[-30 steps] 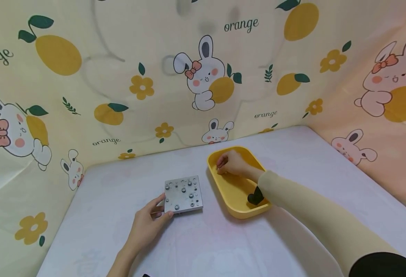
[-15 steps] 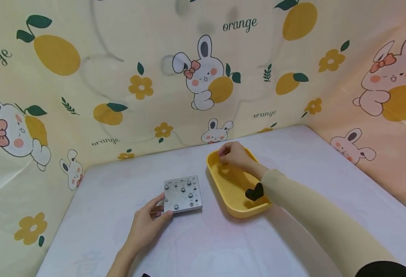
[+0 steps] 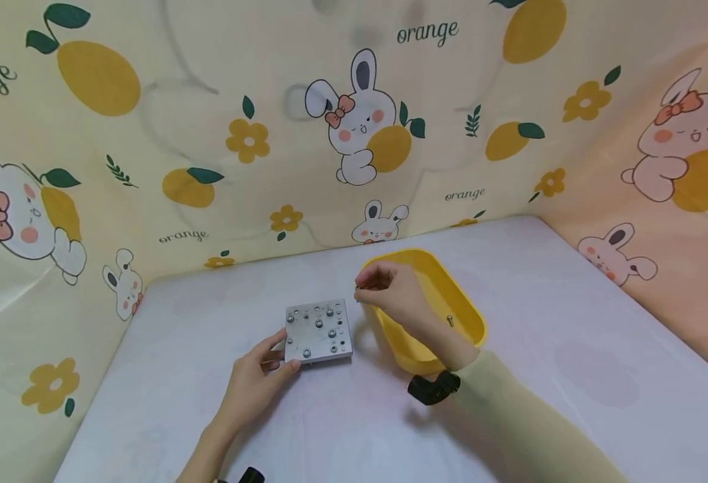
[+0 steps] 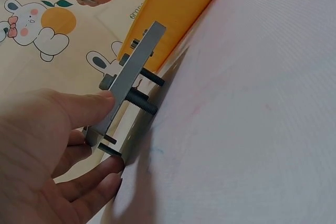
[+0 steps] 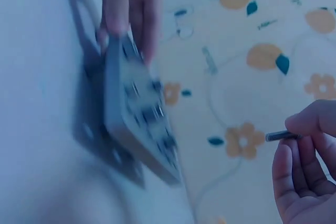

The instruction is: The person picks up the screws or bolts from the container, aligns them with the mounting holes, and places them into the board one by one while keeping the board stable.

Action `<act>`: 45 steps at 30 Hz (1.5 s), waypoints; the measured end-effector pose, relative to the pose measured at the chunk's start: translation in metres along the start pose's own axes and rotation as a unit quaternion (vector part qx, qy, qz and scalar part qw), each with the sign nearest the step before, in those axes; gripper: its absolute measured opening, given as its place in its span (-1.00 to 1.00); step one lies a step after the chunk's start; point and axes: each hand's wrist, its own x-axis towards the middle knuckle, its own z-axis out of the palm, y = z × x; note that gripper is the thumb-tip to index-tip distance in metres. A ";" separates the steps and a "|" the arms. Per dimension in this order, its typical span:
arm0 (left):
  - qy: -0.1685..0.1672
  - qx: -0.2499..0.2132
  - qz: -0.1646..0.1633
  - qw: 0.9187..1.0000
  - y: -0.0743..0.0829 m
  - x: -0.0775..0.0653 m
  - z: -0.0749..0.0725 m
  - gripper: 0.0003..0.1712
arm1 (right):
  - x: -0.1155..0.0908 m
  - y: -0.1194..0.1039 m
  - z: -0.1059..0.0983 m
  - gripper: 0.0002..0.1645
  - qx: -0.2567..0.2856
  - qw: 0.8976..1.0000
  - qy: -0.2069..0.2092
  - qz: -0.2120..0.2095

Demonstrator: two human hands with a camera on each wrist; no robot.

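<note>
Right hand [image 3: 390,295] pinches a small screw [image 5: 282,136] above the table; left hand [image 3: 257,382] steadies the metal plate [image 3: 319,333].

The screw sits between thumb and fingertips, held in the air between the plate and the yellow tray [image 3: 468,315], over the tray's near-left rim; the left hand grips the plate's near-left corner, thumb on its top face, fingers beneath its edge; the plate stands on the white table [image 3: 571,376] just left of the tray, raised on screws that pass through it; several screw heads show on its top face; one loose screw [image 3: 450,320] lies inside the tray.
</note>
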 end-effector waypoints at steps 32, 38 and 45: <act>-0.003 0.002 0.000 1.000 0.001 0.000 -0.001 -0.25 | -0.037 0.043 0.061 -0.77 -0.089 0.994 0.052 -0.047; -0.003 -0.002 0.000 1.000 0.001 -0.001 -0.001 -0.26 | -0.035 0.043 0.059 -0.79 -0.095 0.994 0.028 -0.048; -0.002 -0.001 0.004 1.000 0.000 0.000 -0.001 -0.26 | -0.034 0.042 0.058 -0.80 -0.098 0.994 0.027 -0.044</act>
